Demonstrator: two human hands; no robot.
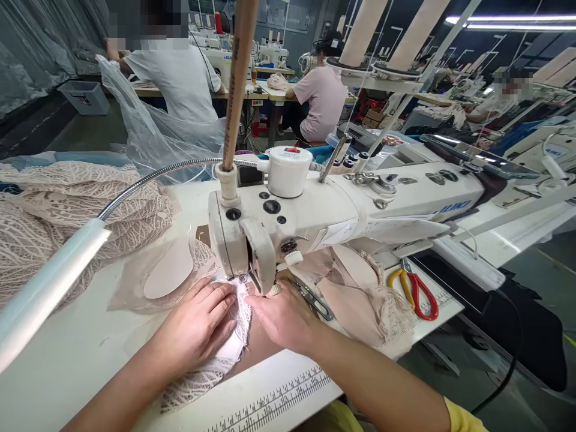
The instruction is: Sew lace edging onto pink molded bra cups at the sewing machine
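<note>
A lace piece with a white backing (234,354) lies under the needle end of a white sewing machine (288,222), over smooth brown fabric (258,342). My left hand (202,315) rests on the lace piece just left of the needle, fingers lying flat and close together. On the needle's right, my right hand (285,315) pinches the lace piece's edge between thumb and forefinger; the machine head partly hides its other fingers. Thread snips (315,300) lie beside my right hand. Left of the needle lies sheer fabric with a pale oval panel (168,270).
A heap of beige lace (90,216) covers the table's left side. More lace pieces (360,294) and red-and-yellow-handled scissors (420,294) lie on the right. A lamp (54,288) on a bent metal neck reaches across the left. People sit at other machines behind.
</note>
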